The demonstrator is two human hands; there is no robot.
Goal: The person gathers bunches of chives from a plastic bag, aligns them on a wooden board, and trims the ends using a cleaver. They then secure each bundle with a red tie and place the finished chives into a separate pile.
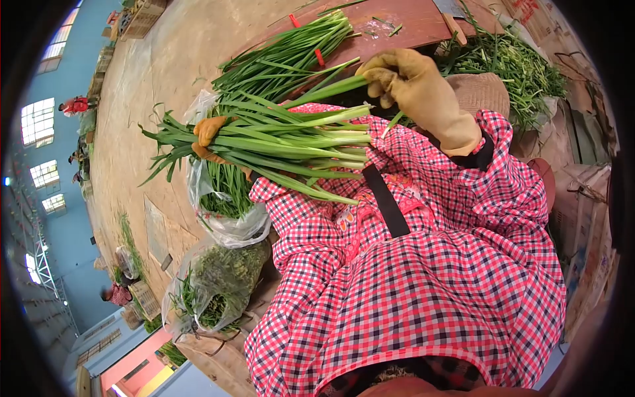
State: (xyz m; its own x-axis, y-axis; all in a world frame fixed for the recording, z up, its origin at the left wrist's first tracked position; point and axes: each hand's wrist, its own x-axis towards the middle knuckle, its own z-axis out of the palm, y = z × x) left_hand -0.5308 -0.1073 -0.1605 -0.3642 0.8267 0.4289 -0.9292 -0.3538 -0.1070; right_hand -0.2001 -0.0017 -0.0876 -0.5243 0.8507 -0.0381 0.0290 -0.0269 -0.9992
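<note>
My left hand, in an orange work glove, is wrapped round a loose bunch of garlic chives in front of my chest. Their pale stem ends point right and the leaf tips hang out on the left. My right hand, in a tan glove, is above the stem ends, with thumb and fingers pinched on a garlic chive stalk. Beyond my hands, another pile of garlic chives lies on a reddish board, with red strips at it.
A blade with a wooden handle lies at the board's far edge. Green trimmings are heaped at right. Clear plastic bags of greens stand at left. Other people are farther off across the floor.
</note>
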